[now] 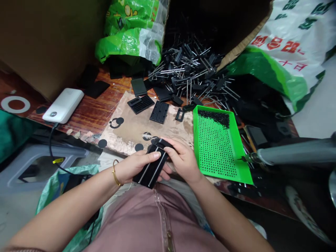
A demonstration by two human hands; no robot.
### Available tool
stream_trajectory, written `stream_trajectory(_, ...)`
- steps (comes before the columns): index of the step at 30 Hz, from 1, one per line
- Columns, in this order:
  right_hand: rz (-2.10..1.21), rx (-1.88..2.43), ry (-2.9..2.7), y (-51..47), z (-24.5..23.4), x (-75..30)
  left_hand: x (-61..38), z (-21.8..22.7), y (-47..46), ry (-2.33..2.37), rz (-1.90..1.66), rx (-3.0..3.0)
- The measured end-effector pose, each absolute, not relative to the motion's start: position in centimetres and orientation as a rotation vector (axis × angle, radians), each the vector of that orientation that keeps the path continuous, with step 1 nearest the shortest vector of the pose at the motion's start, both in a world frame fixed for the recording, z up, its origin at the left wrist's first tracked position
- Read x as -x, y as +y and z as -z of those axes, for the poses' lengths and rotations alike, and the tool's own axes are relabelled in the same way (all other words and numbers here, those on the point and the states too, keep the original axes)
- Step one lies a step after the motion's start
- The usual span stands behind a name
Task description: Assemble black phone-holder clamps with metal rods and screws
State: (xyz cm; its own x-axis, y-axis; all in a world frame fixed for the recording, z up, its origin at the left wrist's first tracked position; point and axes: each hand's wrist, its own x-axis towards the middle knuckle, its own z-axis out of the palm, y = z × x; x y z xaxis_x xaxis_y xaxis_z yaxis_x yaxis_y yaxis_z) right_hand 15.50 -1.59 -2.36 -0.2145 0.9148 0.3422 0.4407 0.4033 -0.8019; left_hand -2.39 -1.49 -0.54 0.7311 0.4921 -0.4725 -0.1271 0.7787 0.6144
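Observation:
My left hand [136, 167] is wrapped around a flat black plastic part [152, 168] with two metal rods running along it, held just above my lap. My right hand [182, 157] grips the far end of the same part, its fingers curled over the top edge. Both hands are closed on it. A gold bangle sits on my left wrist.
A green perforated tray [220, 147] with small black pieces in its far corner lies to the right. A heap of black parts with metal rods [189, 70] spills from a cardboard box. Loose black grilles [149, 106] lie on brown cardboard. A white power bank [63, 105] rests at left.

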Motion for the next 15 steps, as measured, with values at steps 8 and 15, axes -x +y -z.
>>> stream_trajectory(8,-0.729,1.159,-1.843,-1.8,3.2,-15.5,2.2,0.5,-2.5,0.75,-0.455,-0.593)
stream_trajectory(15,-0.644,1.055,-1.869,-1.5,3.5,-15.6,2.6,0.8,-2.0,0.75,-0.374,-0.541)
